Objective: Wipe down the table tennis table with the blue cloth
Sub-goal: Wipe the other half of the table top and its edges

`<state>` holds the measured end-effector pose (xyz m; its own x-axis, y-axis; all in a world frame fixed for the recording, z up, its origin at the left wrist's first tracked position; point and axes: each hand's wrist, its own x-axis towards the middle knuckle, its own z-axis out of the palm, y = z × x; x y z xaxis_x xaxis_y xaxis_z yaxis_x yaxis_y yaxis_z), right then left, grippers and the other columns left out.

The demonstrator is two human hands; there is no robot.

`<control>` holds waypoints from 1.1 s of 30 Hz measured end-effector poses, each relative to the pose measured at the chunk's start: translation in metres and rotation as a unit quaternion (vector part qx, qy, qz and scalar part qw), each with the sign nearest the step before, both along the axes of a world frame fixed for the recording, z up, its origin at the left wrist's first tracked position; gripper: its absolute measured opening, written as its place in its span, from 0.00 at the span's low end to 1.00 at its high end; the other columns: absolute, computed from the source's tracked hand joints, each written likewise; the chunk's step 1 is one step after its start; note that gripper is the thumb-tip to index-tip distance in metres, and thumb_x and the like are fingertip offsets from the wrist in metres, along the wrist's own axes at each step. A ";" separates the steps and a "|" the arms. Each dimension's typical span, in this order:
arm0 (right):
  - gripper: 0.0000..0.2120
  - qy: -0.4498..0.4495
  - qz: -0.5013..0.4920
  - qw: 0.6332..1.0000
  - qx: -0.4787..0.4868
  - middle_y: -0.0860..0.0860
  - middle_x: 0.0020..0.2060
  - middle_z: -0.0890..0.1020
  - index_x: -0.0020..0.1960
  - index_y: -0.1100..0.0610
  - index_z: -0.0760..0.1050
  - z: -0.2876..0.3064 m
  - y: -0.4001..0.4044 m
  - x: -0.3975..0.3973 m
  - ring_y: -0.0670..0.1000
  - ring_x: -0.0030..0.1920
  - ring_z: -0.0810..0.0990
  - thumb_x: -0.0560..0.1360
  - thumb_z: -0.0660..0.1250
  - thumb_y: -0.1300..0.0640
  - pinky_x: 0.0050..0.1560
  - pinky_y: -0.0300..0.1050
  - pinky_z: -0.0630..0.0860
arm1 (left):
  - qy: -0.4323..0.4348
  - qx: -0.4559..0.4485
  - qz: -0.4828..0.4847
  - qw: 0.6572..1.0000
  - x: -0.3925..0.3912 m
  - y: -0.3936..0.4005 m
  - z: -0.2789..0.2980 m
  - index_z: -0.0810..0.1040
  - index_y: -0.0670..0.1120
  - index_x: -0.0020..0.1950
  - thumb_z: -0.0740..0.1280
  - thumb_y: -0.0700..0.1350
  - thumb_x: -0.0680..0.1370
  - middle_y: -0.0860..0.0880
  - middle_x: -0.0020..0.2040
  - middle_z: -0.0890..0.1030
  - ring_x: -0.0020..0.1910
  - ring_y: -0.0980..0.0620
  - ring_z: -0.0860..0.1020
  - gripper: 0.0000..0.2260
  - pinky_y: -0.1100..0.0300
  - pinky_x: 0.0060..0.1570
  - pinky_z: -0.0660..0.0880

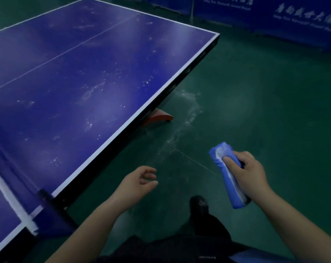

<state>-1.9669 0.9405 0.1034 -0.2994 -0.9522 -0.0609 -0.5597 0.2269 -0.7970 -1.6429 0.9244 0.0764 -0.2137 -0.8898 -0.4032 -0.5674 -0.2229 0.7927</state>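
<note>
We're gripping the rolled cloth (228, 175) in the right hand (250, 171), off the table (85, 73) at 4 o'clock; left hand (140, 182) hanging loose, empty. Top is showing white smudges, so we're judging wiping mostly undone.

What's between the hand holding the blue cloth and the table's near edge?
In the head view, only green floor with whitish smears, plus the empty left hand lower down. The right hand holds the blue cloth off the table, not touching it.
</note>
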 end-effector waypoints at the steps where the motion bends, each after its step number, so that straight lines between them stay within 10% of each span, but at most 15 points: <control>1: 0.02 -0.002 0.021 1.000 0.008 0.49 0.40 0.76 0.45 0.48 0.79 -0.002 -0.019 -0.006 0.39 0.39 0.74 0.75 0.70 0.55 0.37 0.23 0.65 | -0.001 0.010 0.023 1.000 -0.003 -0.003 -0.007 0.76 0.61 0.54 0.73 0.48 0.75 0.57 0.51 0.82 0.45 0.63 0.81 0.12 0.69 0.45 0.75; 11: 0.10 -0.017 0.258 0.965 0.042 0.50 0.42 0.79 0.38 0.38 0.76 0.007 -0.196 -0.006 0.39 0.40 0.76 0.74 0.71 0.52 0.39 0.31 0.68 | 0.025 0.000 0.271 0.962 -0.024 -0.044 0.005 0.78 0.57 0.52 0.75 0.43 0.74 0.54 0.48 0.84 0.49 0.61 0.82 0.13 0.71 0.42 0.74; 22: 0.04 -0.011 0.481 0.875 0.052 0.56 0.41 0.77 0.41 0.51 0.79 0.000 -0.264 0.139 0.44 0.37 0.75 0.75 0.69 0.54 0.36 0.29 0.67 | 0.020 -0.045 0.497 0.867 0.019 -0.012 0.013 0.77 0.56 0.54 0.73 0.43 0.75 0.54 0.47 0.84 0.46 0.62 0.81 0.12 0.74 0.41 0.72; 33: 0.08 0.048 0.515 0.855 0.044 0.50 0.42 0.76 0.42 0.51 0.77 -0.011 -0.323 0.265 0.44 0.39 0.75 0.75 0.68 0.47 0.36 0.35 0.68 | 0.011 -0.010 0.555 0.831 0.123 -0.026 -0.013 0.76 0.53 0.58 0.72 0.45 0.75 0.54 0.49 0.83 0.48 0.63 0.80 0.13 0.73 0.42 0.73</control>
